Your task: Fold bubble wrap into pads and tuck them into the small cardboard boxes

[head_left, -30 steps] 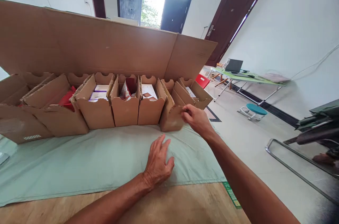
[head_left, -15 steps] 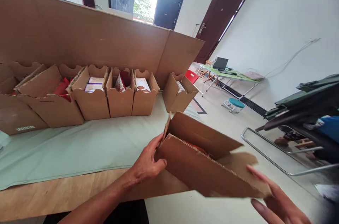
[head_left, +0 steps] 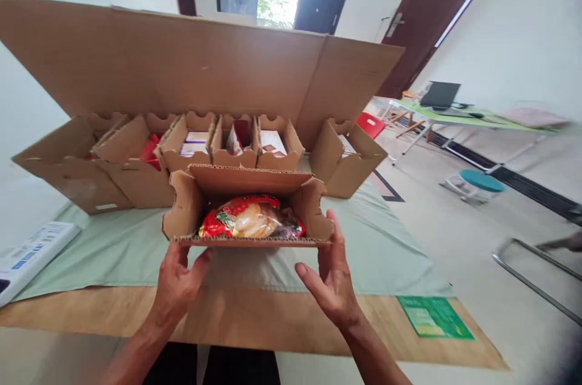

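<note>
Between my two hands is a cardboard box (head_left: pixel 254 177), held crosswise above the green cloth with its open top turned toward me. Inside it lies a shiny red and clear snack bag (head_left: pixel 252 216). My left hand (head_left: pixel 179 279) grips the box's left end from below, its thumb near the front wall. At the other end my right hand (head_left: pixel 331 279) has its fingers against the right side, the thumb pointing inward. Parts of the fingers are hidden behind the box.
Several cardboard boxes holding packages stand in a row behind, among them one with white cartons (head_left: pixel 193 143). Another box (head_left: pixel 348 157) sits apart at right. A cardboard panel (head_left: pixel 204 70) rises behind them. A white device (head_left: pixel 34 257) lies left, a green sheet (head_left: pixel 436 317) right.
The box has come from the right to the middle of the table and turned crosswise, so its contents now show. Both hands moved left with it, and the view shifted.
</note>
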